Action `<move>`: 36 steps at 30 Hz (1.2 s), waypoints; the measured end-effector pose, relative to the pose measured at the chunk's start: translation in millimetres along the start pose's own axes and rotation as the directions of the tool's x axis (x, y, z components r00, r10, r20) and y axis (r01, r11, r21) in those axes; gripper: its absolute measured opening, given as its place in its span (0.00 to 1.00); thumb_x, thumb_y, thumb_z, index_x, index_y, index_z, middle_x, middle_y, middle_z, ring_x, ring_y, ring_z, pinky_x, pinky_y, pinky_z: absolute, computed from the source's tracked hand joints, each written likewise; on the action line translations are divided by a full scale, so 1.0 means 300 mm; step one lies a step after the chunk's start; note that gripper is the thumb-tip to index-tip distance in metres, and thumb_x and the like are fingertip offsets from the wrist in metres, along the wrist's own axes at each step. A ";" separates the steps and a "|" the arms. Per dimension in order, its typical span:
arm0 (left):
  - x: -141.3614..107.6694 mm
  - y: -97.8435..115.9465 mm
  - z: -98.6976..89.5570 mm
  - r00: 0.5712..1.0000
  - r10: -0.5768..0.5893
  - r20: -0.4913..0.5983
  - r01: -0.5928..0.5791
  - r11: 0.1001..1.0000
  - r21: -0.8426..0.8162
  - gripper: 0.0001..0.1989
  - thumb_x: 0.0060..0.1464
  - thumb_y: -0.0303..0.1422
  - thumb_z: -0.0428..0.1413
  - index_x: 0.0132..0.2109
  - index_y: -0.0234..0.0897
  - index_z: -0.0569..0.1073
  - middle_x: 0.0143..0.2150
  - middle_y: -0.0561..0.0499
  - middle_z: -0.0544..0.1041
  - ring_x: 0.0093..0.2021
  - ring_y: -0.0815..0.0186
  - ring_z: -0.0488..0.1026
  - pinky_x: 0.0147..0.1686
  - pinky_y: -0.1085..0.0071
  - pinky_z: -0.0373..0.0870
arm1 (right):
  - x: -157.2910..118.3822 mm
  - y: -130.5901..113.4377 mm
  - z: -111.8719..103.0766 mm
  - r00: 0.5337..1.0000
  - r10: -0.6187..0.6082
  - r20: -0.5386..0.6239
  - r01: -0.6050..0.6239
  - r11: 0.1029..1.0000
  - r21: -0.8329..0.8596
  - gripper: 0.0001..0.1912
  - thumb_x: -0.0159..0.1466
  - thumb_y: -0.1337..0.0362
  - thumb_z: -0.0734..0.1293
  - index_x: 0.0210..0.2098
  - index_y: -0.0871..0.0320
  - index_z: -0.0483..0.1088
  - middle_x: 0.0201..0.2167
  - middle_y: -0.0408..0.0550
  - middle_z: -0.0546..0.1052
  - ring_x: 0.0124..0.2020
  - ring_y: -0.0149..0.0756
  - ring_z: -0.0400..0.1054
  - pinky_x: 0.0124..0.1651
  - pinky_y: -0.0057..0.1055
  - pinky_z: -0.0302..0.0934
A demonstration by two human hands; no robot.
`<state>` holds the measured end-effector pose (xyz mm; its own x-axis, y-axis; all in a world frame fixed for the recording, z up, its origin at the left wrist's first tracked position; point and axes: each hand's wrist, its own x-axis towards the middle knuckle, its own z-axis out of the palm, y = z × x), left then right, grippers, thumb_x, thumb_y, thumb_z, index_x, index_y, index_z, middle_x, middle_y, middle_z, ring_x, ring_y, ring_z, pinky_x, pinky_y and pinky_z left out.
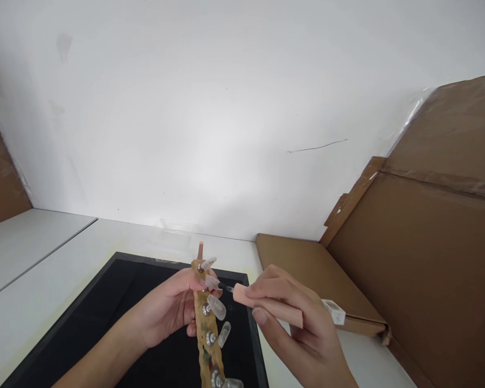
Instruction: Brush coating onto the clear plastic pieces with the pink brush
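Note:
My left hand (173,304) is closed around the upper part of a long tan nail-tip holder (205,328), a strip with wavy edges and paint stains. Several clear false nails (216,307) stand out from it on round silver mounts. Between the thumb and fingers of my right hand (295,318) is a peach-handled nail polish brush (272,308), pointing left. Its dark bristles touch, or nearly touch, the second false nail (211,282) from the top. Behind the strip's top end, a narrow pinkish stick-like piece (201,250) pokes up; its lower part is hidden.
Under my hands lies a black mat (145,280) on a white table (60,264). At the right are a flat cardboard box (303,258), a small white block-like object (334,311) and tall cardboard panels (428,258). A clear plastic piece (175,234) lies by the white wall (186,108).

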<state>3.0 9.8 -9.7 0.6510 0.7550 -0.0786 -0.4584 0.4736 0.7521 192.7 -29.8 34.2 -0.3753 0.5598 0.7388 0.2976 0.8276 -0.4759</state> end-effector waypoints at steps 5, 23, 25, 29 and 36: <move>0.006 -0.011 -0.001 1.000 -0.001 0.017 0.001 0.999 0.033 0.08 0.46 0.32 0.59 0.35 0.35 0.72 0.21 0.56 0.71 0.16 0.74 0.64 0.13 0.82 0.62 | -0.002 -0.001 0.013 1.000 -0.024 0.014 0.023 0.998 0.062 0.18 0.61 0.78 0.62 0.45 0.51 0.69 0.28 0.42 0.71 0.29 0.30 0.64 0.29 0.26 0.60; -0.007 -0.008 -0.006 1.000 0.014 0.021 -0.015 0.998 0.069 0.07 0.47 0.33 0.59 0.32 0.33 0.72 0.25 0.54 0.70 0.17 0.75 0.63 0.13 0.81 0.60 | -0.001 -0.008 0.002 0.999 0.017 -0.033 -0.023 0.984 -0.175 0.11 0.60 0.77 0.60 0.35 0.55 0.67 0.22 0.42 0.71 0.21 0.30 0.60 0.22 0.27 0.57; -0.007 -0.004 -0.008 1.000 0.015 0.016 -0.016 0.999 0.044 0.08 0.46 0.33 0.59 0.33 0.33 0.73 0.26 0.54 0.71 0.17 0.75 0.63 0.13 0.81 0.60 | 0.002 -0.014 0.001 0.999 -0.014 -0.038 0.008 0.989 -0.144 0.13 0.60 0.77 0.61 0.38 0.55 0.68 0.23 0.42 0.70 0.22 0.31 0.61 0.23 0.27 0.57; 0.004 0.002 -0.006 0.999 -0.037 0.002 0.038 0.999 -0.037 0.07 0.44 0.32 0.60 0.33 0.33 0.73 0.21 0.56 0.70 0.15 0.76 0.61 0.12 0.82 0.57 | 0.013 -0.024 0.004 0.998 -0.055 0.014 0.056 0.997 -0.052 0.17 0.59 0.79 0.61 0.42 0.53 0.69 0.27 0.43 0.69 0.25 0.32 0.64 0.25 0.27 0.59; 0.019 0.000 -0.003 0.994 -0.107 -0.002 0.107 0.993 -0.054 0.08 0.43 0.33 0.59 0.29 0.32 0.73 0.16 0.57 0.68 0.13 0.76 0.60 0.11 0.82 0.51 | 0.015 -0.013 0.009 0.996 -0.007 0.086 0.010 1.000 -0.023 0.17 0.59 0.78 0.62 0.42 0.54 0.71 0.28 0.44 0.69 0.27 0.32 0.65 0.27 0.27 0.62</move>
<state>6.3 14.3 -10.7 0.6954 0.7006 -0.1601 -0.4177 0.5753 0.7032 187.4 -30.4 38.0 -0.4515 0.5551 0.6986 0.3142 0.8317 -0.4577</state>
